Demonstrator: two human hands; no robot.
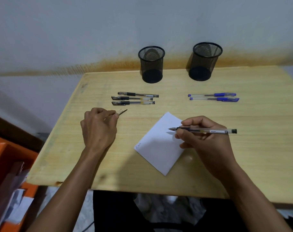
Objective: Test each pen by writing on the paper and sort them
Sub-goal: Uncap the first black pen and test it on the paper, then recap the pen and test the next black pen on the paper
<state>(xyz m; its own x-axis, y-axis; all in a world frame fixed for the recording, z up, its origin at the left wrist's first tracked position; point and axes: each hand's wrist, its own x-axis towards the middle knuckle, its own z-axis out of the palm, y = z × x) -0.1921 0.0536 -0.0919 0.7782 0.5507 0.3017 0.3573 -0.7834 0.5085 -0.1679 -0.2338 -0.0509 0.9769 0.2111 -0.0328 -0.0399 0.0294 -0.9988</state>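
Observation:
My right hand (pixel 204 139) grips an uncapped black pen (pixel 214 131), held level with its tip pointing left just above the white paper (pixel 159 148). That pen's cap (pixel 122 111) is pinched in the fingers of my left hand (pixel 99 126), left of the paper. Three capped black pens (pixel 134 98) lie in a row at the table's middle left. Two capped blue pens (pixel 212 97) lie side by side at the middle right. A small scribble marks the paper's near left corner.
Two black mesh pen cups stand at the back of the wooden table (pixel 251 156), the left cup (pixel 151 64) and the right cup (pixel 204 61), against the wall. An orange box (pixel 7 164) with papers sits off the table's left side.

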